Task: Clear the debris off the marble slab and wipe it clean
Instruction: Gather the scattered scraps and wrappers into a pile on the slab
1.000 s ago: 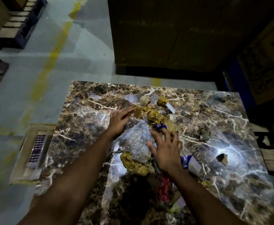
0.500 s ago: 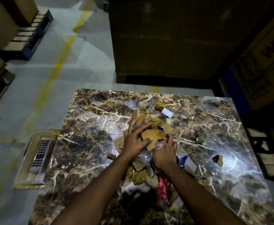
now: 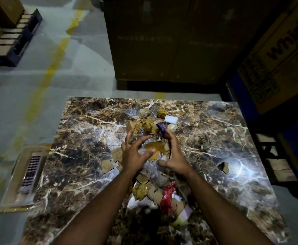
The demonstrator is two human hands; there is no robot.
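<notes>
A brown veined marble slab (image 3: 77, 152) fills the lower view. A heap of debris (image 3: 153, 147) runs down its middle: brown cardboard scraps, crumpled yellow paper, clear plastic film, a red wrapper (image 3: 166, 197), a purple-blue wrapper (image 3: 161, 129) and a white block (image 3: 171, 119). My left hand (image 3: 133, 152) and my right hand (image 3: 173, 156) cup the middle of the heap from both sides, fingers curled around plastic and cardboard. A lone cardboard scrap (image 3: 223, 167) lies apart at the right, and a small dark clump (image 3: 204, 144) sits above it.
A flat framed panel (image 3: 23, 175) lies on the grey floor left of the slab. A large dark cardboard box (image 3: 171, 41) stands beyond the far edge. A printed carton (image 3: 277, 59) is at the right, and pallets (image 3: 12, 41) at the far left.
Both hands have drawn in from resting flat on the debris and now cup the heap between them. The scraps are bunched tighter and the purple-blue wrapper has risen by my right fingers.
</notes>
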